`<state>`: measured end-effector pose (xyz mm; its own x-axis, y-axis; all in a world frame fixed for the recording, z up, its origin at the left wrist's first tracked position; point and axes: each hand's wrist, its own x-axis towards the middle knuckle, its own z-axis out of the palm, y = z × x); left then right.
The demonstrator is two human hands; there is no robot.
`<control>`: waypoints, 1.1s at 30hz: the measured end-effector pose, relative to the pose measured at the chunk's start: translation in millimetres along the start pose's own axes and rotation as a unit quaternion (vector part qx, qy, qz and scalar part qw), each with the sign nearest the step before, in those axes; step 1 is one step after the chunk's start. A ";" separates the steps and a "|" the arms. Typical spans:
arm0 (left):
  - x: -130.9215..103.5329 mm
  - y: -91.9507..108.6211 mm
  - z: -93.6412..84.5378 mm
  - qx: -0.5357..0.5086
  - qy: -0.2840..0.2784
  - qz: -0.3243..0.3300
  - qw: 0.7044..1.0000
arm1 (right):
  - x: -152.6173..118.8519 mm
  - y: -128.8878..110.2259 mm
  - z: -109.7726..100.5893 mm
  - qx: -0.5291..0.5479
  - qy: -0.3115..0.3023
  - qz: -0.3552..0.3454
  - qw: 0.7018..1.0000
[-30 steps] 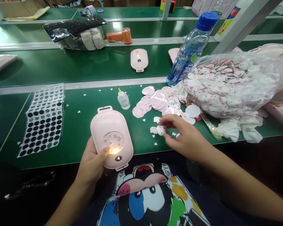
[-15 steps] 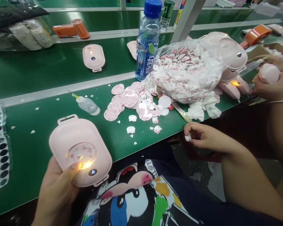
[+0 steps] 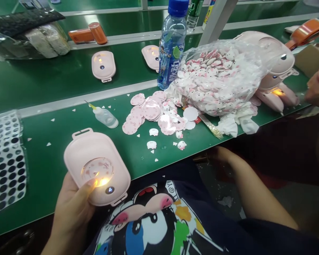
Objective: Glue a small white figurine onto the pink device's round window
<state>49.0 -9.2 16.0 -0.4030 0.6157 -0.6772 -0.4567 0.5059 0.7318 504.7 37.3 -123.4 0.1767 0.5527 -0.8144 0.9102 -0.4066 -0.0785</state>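
Left hand [image 3: 71, 209] cups the pink case [image 3: 97, 166] at the table's near edge, thumb on its lit disc: a rigid, light, smooth shell, best gripped by its long sides; right hand's state cannot be told.

Dark cartoon-print shirt [image 3: 159, 226], bare forearms

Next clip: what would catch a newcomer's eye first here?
First, the pink device held in the left hand at lower left, with a warm light glowing under the thumb. Next, the clear bag of small pink-and-white charms at upper right, with round pink stickers spilled on the green table beside it. A blue-capped water bottle stands just behind.
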 end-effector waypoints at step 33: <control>21.6 -22.3 -22.0 -0.076 -0.071 0.079 0.991 | -140.2 -234.0 -25.1 0.531 -0.101 -0.334 0.772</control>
<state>33.0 -20.5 -16.7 -0.3679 0.7639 -0.5302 -0.5160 0.3066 0.7998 276.3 73.2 23.6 -0.3592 0.8163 -0.4523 -0.0660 -0.5056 -0.8602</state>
